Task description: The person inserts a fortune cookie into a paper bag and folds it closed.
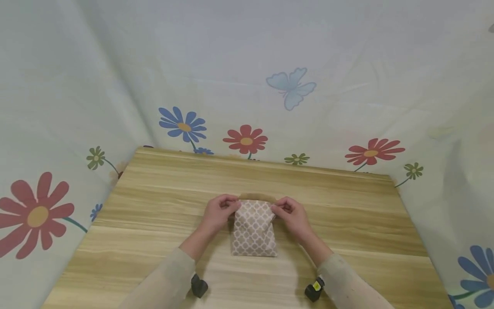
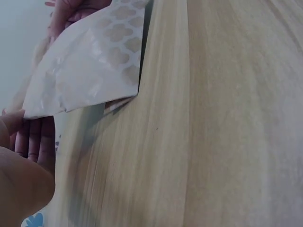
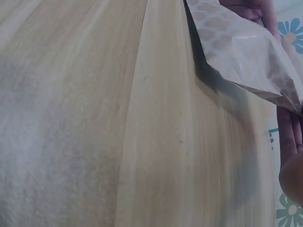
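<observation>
A flat paper bag [image 1: 254, 229] with a tan and white lattice pattern lies near the middle of the wooden table. At its far left corner my left hand [image 1: 219, 211] pinches the edge between thumb and fingers. My right hand [image 1: 292, 214] pinches the far right corner in the same way. Beyond the hands a plain brown strip [image 1: 256, 197] shows along the bag's far end. In the left wrist view the bag [image 2: 90, 66] has its far end lifted off the wood, while its near corner sits low. From the right wrist the bag [image 3: 241, 52] looks creased along its side.
The wooden table [image 1: 173, 180] has its far edge against a pale cloth backdrop [image 1: 231, 51] printed with flowers and a butterfly. Black devices [image 1: 199, 286] are strapped at both wrists, beside the sleeves. Cloth also hangs at the left and right sides.
</observation>
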`<state>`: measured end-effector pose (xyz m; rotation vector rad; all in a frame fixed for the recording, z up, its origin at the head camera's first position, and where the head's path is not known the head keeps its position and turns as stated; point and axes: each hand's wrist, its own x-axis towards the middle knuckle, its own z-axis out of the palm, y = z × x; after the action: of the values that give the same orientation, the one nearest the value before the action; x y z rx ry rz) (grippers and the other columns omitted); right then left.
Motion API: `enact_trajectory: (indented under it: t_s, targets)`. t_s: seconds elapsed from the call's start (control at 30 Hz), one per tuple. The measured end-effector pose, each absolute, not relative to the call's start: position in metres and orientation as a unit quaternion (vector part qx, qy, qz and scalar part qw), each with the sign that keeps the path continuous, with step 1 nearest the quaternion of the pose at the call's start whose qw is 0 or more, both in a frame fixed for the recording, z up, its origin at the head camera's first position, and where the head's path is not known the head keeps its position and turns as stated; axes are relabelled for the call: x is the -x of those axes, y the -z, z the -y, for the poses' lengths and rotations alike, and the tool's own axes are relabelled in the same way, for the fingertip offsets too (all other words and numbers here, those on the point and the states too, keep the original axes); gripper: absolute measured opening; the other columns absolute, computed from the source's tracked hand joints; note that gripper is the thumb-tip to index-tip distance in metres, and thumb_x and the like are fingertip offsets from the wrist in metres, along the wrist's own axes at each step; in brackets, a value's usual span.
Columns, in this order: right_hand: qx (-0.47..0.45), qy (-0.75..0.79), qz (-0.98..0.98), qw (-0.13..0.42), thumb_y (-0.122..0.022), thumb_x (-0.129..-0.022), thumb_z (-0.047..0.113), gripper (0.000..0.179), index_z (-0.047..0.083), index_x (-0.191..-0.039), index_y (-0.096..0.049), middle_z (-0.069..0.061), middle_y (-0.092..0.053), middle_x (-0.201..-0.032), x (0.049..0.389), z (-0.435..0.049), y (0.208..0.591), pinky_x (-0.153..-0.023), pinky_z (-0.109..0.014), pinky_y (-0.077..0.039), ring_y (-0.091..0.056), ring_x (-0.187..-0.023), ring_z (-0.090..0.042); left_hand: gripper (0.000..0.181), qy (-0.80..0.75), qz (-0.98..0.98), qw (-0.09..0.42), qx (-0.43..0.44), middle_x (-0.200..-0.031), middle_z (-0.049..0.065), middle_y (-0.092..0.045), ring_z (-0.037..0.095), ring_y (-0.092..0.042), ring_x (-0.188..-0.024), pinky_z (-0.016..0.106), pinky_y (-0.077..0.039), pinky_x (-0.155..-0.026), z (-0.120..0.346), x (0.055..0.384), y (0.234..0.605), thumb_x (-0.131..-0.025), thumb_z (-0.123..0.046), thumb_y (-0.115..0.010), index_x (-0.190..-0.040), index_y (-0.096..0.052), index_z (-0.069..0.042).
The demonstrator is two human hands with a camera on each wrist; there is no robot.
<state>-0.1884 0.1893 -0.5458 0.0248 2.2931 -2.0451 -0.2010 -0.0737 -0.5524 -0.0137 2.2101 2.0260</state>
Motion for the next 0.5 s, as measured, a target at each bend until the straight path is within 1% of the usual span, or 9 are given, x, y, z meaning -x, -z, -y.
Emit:
enact_trajectory:
  t_s: [0.1, 0.23, 0.37, 0.43, 0.5]
  targets:
    - [-0.012, 0.668, -0.743, 0.032, -0.073, -0.097, -0.003, 0.016, -0.01, -0.108, -0.066, -0.001, -0.071, -0.091, 0.1891, -0.1888, 0.5477, -0.081, -0.02, -0.058, -0.068, -0.086, -0.01, 0.022, -0.686, -0.723, 0.079, -0.007, -0.096, 0.006, -0.073, 0.017, -0.068, -0.092, 0.025, -0.056, -0.083, 0.0755, 0.2015, 0.554, -0.1, -0.012, -0.076, -0.121, -0.075, -0.006]
    - [-0.004, 0.666, -0.746, 0.023, -0.072, -0.097, -0.005, 0.02, -0.008, -0.116, -0.065, 0.001, -0.069, -0.09, 0.1894, -0.1888, 0.5489, -0.081, -0.018, -0.057, -0.066, -0.085, -0.009, 0.024, -0.69, -0.717, 0.09, -0.022, -0.095, 0.005, -0.072, 0.018, -0.065, -0.092, 0.027, -0.054, -0.085, 0.0771, 0.2012, 0.5529, -0.101, -0.01, -0.073, -0.125, -0.073, -0.007]
    - [0.01, 0.662, -0.749, 0.016, -0.069, -0.099, -0.006, 0.028, -0.007, -0.126, -0.062, 0.002, -0.066, -0.09, 0.1889, -0.1886, 0.5482, -0.079, -0.018, -0.054, -0.065, -0.084, -0.008, 0.024, -0.689, -0.717, 0.096, -0.033, -0.095, 0.004, -0.071, 0.018, -0.065, -0.091, 0.028, -0.055, -0.084, 0.0776, 0.2021, 0.5505, -0.101, -0.01, -0.073, -0.125, -0.073, -0.006]
    - [0.015, 0.661, -0.75, 0.017, -0.068, -0.1, -0.006, 0.028, -0.006, -0.127, -0.062, 0.001, -0.066, -0.092, 0.189, -0.1883, 0.5478, -0.079, -0.018, -0.054, -0.064, -0.085, -0.009, 0.023, -0.69, -0.716, 0.099, -0.038, -0.094, 0.005, -0.071, 0.019, -0.065, -0.09, 0.028, -0.057, -0.084, 0.0782, 0.2035, 0.5506, -0.101, -0.009, -0.073, -0.124, -0.074, -0.006]
    - [0.019, 0.659, -0.752, 0.017, -0.066, -0.1, -0.006, 0.025, -0.006, -0.125, -0.065, -0.001, -0.068, -0.098, 0.1894, -0.1877, 0.5473, -0.08, -0.019, -0.054, -0.063, -0.088, -0.01, 0.022, -0.691, -0.714, 0.102, -0.042, -0.092, 0.005, -0.07, 0.02, -0.066, -0.089, 0.028, -0.059, -0.084, 0.079, 0.2056, 0.5519, -0.101, -0.008, -0.073, -0.122, -0.075, -0.005]
